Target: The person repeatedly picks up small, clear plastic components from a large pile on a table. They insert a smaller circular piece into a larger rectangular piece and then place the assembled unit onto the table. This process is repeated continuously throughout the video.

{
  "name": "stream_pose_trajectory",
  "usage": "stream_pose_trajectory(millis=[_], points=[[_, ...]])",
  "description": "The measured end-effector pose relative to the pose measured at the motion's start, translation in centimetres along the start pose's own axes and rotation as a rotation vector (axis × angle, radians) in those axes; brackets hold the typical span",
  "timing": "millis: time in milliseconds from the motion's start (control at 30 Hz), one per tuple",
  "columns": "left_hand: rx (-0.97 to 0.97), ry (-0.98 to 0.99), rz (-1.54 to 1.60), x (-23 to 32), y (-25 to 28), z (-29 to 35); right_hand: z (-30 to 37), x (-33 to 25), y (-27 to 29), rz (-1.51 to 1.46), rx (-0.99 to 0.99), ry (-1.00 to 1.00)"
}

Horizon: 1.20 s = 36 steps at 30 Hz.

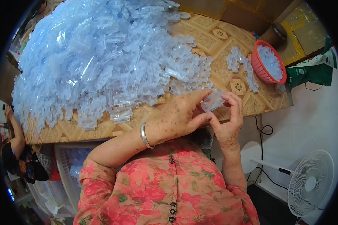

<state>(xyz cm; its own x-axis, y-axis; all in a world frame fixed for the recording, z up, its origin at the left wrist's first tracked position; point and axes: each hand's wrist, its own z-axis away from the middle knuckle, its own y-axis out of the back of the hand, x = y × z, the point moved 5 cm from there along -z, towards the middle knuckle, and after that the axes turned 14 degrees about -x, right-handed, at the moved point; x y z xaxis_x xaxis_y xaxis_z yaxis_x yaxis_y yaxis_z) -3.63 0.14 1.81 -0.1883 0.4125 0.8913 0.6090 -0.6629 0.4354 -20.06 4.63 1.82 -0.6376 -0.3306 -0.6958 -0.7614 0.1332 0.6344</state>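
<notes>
Between my two hands, just above the table's near edge, is a small clear plastic piece (214, 101). My left hand (180, 114), with a silver bangle at the wrist, pinches its left side between thumb and fingers. My right hand (229, 122) grips the other side with curled fingers, its thumb close to the left thumb. The piece's exact kind cannot be made out. A large heap of similar clear plastic pieces (97, 60) covers the left and middle of the table, and small round clear bits (202, 69) lie at its right edge.
A red plastic basket (256, 66) full of clear bits stands at the table's right end, beside loose clear strips (248, 71). Cardboard (244, 13) borders the back. A white fan (310, 183) stands low right. Another person (17, 142) is at far left; a crate (65, 168) sits below the table.
</notes>
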Motion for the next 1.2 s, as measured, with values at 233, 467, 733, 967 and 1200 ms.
stream_pose_trajectory(millis=[233, 467, 733, 967, 1200], points=[[0.043, 0.171, 0.59, -1.1, -2.5, 0.8, 1.6, 0.6, -0.9, -0.116, -0.098, -0.018], [0.06, 0.354, 0.67, -1.9, -2.3, 1.5, 0.7, 3.9, 2.9, 0.101, 0.047, 0.039], [0.095, 0.321, 0.859, -1.7, -2.3, 1.3, -2.1, 11.1, 8.9, 0.702, 0.224, -0.232], [0.07, 0.322, 1.116, -2.2, -2.2, 1.1, -1.9, 9.8, 7.4, 0.511, 0.194, -0.205], [0.137, 0.25, 1.229, -2.9, -2.6, 0.6, -0.7, 4.3, 3.8, 0.603, -0.09, 0.009]])
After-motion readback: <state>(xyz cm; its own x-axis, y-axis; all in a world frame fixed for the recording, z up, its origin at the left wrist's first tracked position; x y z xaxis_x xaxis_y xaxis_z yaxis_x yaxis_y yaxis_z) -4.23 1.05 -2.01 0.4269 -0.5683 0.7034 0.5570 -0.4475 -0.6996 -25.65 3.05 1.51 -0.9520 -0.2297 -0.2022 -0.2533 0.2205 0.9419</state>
